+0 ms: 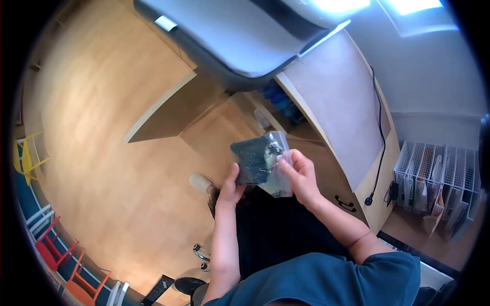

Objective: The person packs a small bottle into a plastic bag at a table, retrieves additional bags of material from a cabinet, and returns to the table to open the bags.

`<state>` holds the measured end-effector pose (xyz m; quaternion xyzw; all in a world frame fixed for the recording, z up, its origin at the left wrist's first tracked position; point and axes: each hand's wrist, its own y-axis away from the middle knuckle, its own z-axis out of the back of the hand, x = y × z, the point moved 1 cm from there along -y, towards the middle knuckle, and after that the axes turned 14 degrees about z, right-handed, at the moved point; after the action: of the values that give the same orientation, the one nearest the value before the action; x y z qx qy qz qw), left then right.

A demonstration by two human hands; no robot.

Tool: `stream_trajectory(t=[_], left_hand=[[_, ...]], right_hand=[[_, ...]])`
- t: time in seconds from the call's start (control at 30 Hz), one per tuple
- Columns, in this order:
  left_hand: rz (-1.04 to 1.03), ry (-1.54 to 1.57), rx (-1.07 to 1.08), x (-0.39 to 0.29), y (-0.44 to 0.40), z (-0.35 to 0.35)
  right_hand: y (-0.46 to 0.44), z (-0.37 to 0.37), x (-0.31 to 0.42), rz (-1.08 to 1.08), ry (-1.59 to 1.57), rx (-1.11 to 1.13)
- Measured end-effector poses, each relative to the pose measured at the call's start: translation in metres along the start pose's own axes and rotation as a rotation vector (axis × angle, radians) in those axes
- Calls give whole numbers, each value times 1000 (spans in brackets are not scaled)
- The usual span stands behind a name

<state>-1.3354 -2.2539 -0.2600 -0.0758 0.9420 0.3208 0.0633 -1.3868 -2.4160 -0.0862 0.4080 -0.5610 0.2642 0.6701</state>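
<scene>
A clear plastic bag [278, 176] with something dark, greenish-black and flat inside is held up above my lap. My right hand [300, 177] pinches its right edge, thumb on top. At the lower left of the bag, my left hand [233, 187] grips the side with the thumb up along it; the other fingers are hidden behind. What the dark content is, I cannot make out. Just beyond the bag stands a wooden cabinet with an open door [166, 109], and blue items [282, 102] show on its shelf.
A large grey machine [229, 35] overhangs the cabinet top. A black cable with a plug [368, 200] hangs over the cabinet at right. White wire file racks [434, 173] stand further right. Colored chairs [48, 247] line the far left, and a chair caster [197, 248] is near my left arm.
</scene>
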Motion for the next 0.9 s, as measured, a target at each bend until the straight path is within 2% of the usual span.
stream_trajectory(t=[0.1,0.13,0.17,0.23,0.27,0.37,0.4,0.5,0.53,0.63,0.67,0.8,0.9], left_hand=[[5,225,122,-7,-19,-18],[-3,224,225,-24,-5,-55],[3,243,196,-26,-1,-71],[15,277,138,-30,4,-101],[-48,190,79,-34,4,-118],[-96,113,38,-39,5,-150],[-99,105,47,-40,6,-158],[-69,82,91,-38,3,-177],[-46,74,114,-39,0,-184],[61,43,223,-40,-14,-207],[130,40,278,-38,-17,-213],[403,5,461,-30,-29,-240],[449,-54,494,-26,-40,-258]], right_hand=[[-3,10,60,118,-161,259],[-10,28,70,102,-225,354],[-16,42,73,121,-243,336],[-33,54,83,303,36,285],[-46,64,88,506,249,371],[-65,72,96,433,-5,487],[-74,77,94,461,103,570],[-81,80,96,343,-113,606],[-83,83,97,368,-118,588],[-82,98,106,229,-36,540],[-81,100,103,336,-31,433],[-78,128,108,207,-135,153],[-79,152,107,390,-164,42]])
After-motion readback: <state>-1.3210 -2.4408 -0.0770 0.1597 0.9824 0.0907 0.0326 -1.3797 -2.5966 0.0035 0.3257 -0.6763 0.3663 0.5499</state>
